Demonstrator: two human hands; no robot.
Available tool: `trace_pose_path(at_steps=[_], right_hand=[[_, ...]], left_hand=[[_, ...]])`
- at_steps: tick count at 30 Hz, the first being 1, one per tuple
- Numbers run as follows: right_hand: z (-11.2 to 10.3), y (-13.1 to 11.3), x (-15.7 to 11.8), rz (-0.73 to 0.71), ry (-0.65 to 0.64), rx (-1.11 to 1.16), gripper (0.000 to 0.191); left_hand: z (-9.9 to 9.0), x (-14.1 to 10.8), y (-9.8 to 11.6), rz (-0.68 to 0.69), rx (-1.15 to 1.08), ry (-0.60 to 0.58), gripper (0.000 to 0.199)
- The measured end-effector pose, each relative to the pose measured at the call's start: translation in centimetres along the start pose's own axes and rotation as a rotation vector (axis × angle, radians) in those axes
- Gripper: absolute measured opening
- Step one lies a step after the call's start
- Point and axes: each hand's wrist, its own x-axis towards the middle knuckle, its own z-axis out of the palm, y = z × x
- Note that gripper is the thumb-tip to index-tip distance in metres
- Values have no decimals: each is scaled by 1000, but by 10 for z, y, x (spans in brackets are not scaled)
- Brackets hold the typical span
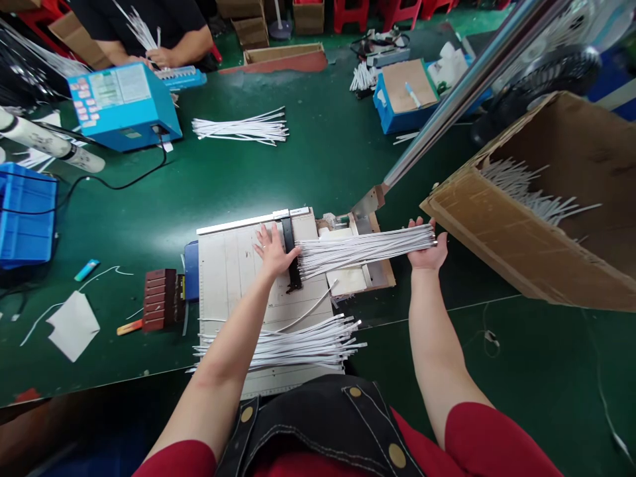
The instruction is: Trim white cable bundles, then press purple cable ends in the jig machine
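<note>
White cable bundle [365, 250], metal-tipped at its outer end, spans both hands and lies across a pale ruled cutting board [223, 291] on a green table [318, 165]. Left hand [275, 250]: open, palm down, fingers spread over the board, thumb side just beside a black clamp bar [291, 255] at the bundle's inner end. Right hand [427, 246]: palm up at 3 o'clock from the board, fingers curled around the bundle's outer end, gripping it. Loose white cables [281, 348] lie in a 2nd pile across the board at 6 o'clock. Tilted cardboard box [541, 218] containing more cables sits at 3 o'clock. Blue machine [124, 106] stands at 10 o'clock and blue plastic crate [24, 215] at 9 o'clock. At 11 o'clock, a co-worker's hands [159, 58] hold another cable sheaf.
</note>
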Motion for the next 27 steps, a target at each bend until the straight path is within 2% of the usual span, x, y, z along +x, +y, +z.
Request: trace_pose_path(at_steps=[4, 12, 16, 18, 22, 27], right_hand=[[1, 1, 0, -7, -1, -23, 57], [3, 1, -1, 9, 14, -58, 62], [2, 0, -1, 20, 6, -61, 65], [2, 0, -1, 17, 5, -57, 65], [2, 1, 0, 12, 8, -58, 65], [3, 1, -2, 21, 5, -58, 65]], left_hand=[[1, 4, 3, 7, 52, -59, 118], [-12, 9, 4, -88, -43, -99, 115], [-16, 17, 12, -114, -70, -32, 111], [-14, 22, 15, -94, -36, 3, 115], [-11, 27, 15, -19, 29, -28, 123], [-14, 26, 13, -43, -7, -44, 113]])
